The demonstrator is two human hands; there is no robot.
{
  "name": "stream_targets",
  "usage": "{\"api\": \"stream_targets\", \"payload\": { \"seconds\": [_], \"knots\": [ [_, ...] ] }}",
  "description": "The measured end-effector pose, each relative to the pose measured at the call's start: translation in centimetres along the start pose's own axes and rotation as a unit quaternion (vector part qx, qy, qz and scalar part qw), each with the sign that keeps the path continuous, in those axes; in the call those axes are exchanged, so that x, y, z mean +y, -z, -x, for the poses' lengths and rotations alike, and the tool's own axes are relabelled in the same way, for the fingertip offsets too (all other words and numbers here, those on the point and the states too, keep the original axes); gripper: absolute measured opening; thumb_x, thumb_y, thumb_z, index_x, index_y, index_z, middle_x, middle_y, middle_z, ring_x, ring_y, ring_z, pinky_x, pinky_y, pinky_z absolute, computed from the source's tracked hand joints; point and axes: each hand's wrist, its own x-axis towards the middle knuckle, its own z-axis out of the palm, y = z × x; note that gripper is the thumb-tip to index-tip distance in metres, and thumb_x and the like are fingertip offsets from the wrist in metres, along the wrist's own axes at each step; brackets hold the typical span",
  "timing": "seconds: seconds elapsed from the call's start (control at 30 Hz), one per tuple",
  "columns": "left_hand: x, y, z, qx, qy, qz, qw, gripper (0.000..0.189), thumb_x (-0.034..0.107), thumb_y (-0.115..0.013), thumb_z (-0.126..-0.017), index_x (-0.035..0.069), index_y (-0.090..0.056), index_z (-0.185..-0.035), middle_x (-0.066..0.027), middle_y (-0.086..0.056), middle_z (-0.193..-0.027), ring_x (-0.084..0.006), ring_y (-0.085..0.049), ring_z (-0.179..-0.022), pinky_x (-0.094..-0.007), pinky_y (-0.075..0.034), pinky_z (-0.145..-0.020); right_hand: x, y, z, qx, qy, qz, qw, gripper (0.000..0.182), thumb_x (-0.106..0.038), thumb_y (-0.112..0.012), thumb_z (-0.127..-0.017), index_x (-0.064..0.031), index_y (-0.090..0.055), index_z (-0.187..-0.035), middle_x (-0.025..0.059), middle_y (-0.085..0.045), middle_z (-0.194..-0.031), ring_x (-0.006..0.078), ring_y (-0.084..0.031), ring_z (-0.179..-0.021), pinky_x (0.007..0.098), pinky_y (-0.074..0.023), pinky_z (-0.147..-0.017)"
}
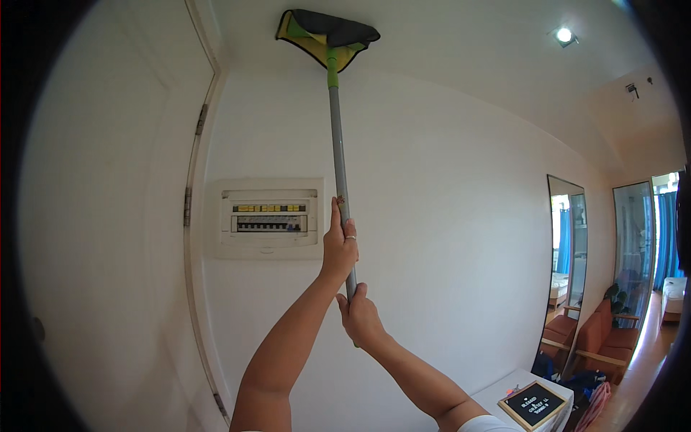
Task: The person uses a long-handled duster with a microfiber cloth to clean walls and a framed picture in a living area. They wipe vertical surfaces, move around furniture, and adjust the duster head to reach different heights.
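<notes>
Both my hands grip the grey pole [337, 140] of a flat mop, which rises nearly upright in front of a white wall. My left hand [341, 248] wraps the pole at mid-height, a ring on one finger. Lower down, my right hand [363, 318] is closed around the pole near its green end. At the top, the mop head [329, 35] has a dark grey cloth pad with yellow and green beneath. It appears to touch the surface near where wall and ceiling meet.
Left of the pole, a circuit breaker panel [268, 218] is set in the wall. A white door [113, 216] stands at the left. At right are a table [486, 389] with a framed letter board [533, 405], a tall mirror [564, 259], an orange-brown armchair [607, 340] and a lit ceiling lamp [564, 35].
</notes>
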Motion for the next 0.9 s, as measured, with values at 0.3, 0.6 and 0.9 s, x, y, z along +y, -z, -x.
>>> {"api": "stream_targets", "payload": {
  "seconds": [0.3, 0.6, 0.9],
  "knots": [
    [-2.3, 7.5, -2.3, 0.058, 0.059, 0.079, 0.993, 0.057, 0.019, -0.035, -0.102, 0.019, -0.008, -0.152, -0.0018, -0.043, -0.073, -0.0086, -0.042, -0.042, -0.0256, -0.041, -0.034, -3.0, -3.5, -1.7, 0.001, 0.091, 0.026, 0.995, 0.026, -0.02, -0.047, -0.097, 0.0026, -0.035, -0.096, 0.0179, -0.056, -0.06, 0.0377, -0.058, -0.051, 0.0469, -0.0453, -0.047],
    [1.6, 12.7, -0.8, 0.065, 0.069, -0.045, 0.994, 0.055, 0.017, -0.038, -0.1, 0.008, -0.015, -0.149, -0.0052, -0.05, -0.07, -0.0119, -0.046, -0.041, -0.0291, -0.042, -0.036, -8.6, -5.7, -0.7, -0.159, -0.042, -0.352, 0.922, 0.018, -0.016, -0.05, -0.096, -0.0017, -0.039, -0.098, 0.0031, -0.047, -0.059, 0.0132, -0.047, -0.04, 0.0292, -0.0412, -0.037],
    [9.5, 11.8, -0.5, 0.05, 0.057, 0.036, 0.996, 0.055, 0.013, -0.04, -0.097, 0.003, -0.018, -0.147, -0.0079, -0.051, -0.072, -0.0138, -0.05, -0.044, -0.0304, -0.046, -0.038, -14.8, 2.2, 2.1, -0.168, -0.028, -0.377, 0.91, 0.027, -0.013, -0.052, -0.092, 0.0028, -0.043, -0.112, 0.0014, -0.048, -0.058, 0.0112, -0.048, -0.041, 0.0269, -0.0416, -0.038]
  ]
}}
